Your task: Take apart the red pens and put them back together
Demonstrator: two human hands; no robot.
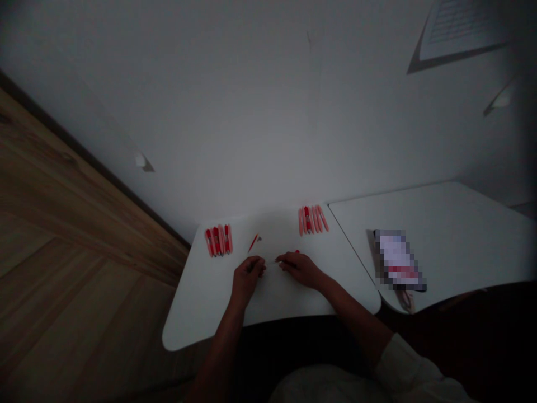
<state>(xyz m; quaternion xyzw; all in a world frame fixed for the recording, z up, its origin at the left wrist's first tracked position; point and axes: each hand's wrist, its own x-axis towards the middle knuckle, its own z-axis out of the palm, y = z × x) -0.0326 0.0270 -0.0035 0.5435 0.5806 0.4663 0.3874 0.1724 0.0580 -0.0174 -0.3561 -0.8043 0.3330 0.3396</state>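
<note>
Both my hands meet above the white table in the middle of the head view. My left hand [248, 271] is closed, thumb and fingers pinched together. Across from it, my right hand [298, 266] pinches too. A thin, pale stick-like piece [272, 262] spans the short gap between the fingertips; its exact kind is too small and dark to make out. Just beyond my left hand lies a slim red piece [253, 242] with a small grey part [259, 239] beside it. A bit of red [297, 252] shows behind my right hand.
Red pens [218, 240] lie in a row at the table's left. Another row of red and pink pens [312, 219] is at the back right. On the adjoining white table [453, 235] rests a phone or tablet [398, 260]. A wall stands behind.
</note>
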